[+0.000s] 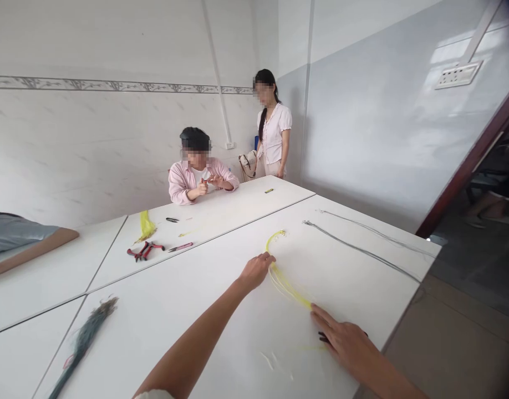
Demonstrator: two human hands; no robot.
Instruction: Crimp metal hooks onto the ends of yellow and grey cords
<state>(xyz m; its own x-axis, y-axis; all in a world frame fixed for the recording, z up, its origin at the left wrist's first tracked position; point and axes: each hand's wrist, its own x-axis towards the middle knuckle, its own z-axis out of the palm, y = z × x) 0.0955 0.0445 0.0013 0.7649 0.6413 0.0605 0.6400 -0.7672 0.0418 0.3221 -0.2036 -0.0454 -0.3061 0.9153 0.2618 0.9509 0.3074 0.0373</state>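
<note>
A bundle of thin yellow cords [288, 286] with small metal ends lies in a curve on the white table. My left hand [256, 270] is closed around the bundle near its metal ends. At the bundle's near end, my right hand [346, 338] lies low with its fingers stretched out, the fingertips touching the cords. Partly hidden beneath that hand is a dark object [322, 337]; its kind cannot be made out. Several pale thread scraps [269, 361] lie between my forearms.
Right of my hands lie two grey cord bundles [362, 249]. A blue-green bundle [88, 335] is at the left. Beyond are red-handled pliers [145, 251], pink snips [181, 247] and yellow cords [146, 226]. One person [202, 180] sits opposite; another [275, 130] stands behind. Someone's arm [38, 249] rests at left.
</note>
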